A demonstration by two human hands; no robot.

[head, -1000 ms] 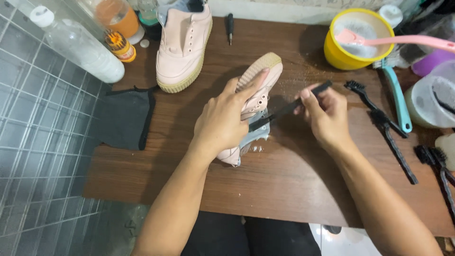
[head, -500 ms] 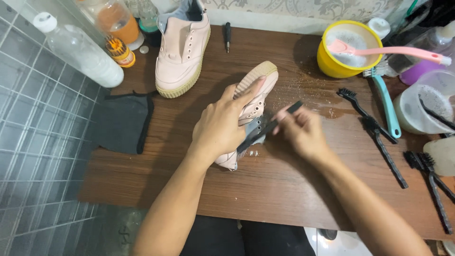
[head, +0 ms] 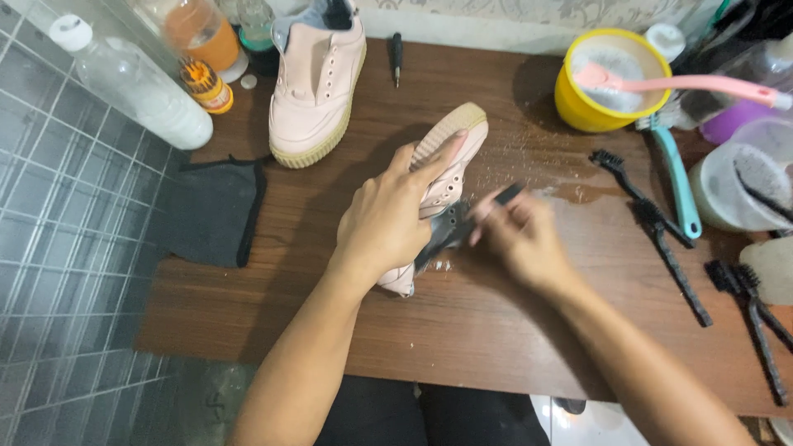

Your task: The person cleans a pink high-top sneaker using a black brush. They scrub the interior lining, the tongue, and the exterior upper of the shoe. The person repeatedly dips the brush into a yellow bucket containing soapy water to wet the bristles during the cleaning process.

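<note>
My left hand [head: 388,219] grips a pale pink shoe [head: 450,161] that lies on its side on the brown wooden table [head: 347,330], its beige sole turned up and away. My right hand [head: 520,235] holds a small black brush [head: 471,216] against the shoe's side, next to my left thumb. The right hand is blurred by motion. A second pink shoe [head: 318,83] stands upright at the back of the table.
A yellow bowl [head: 607,83] with white foam and a pink brush [head: 694,83] is at the back right. A teal brush [head: 677,177] and several black brushes [head: 661,235] lie on the right. A dark cloth [head: 211,211], a clear bottle [head: 132,78] and an orange jar [head: 198,33] are on the left.
My right hand has moved left and down with the black brush, closer to the shoe's side. The left hand keeps hold of the shoe in the same place.
</note>
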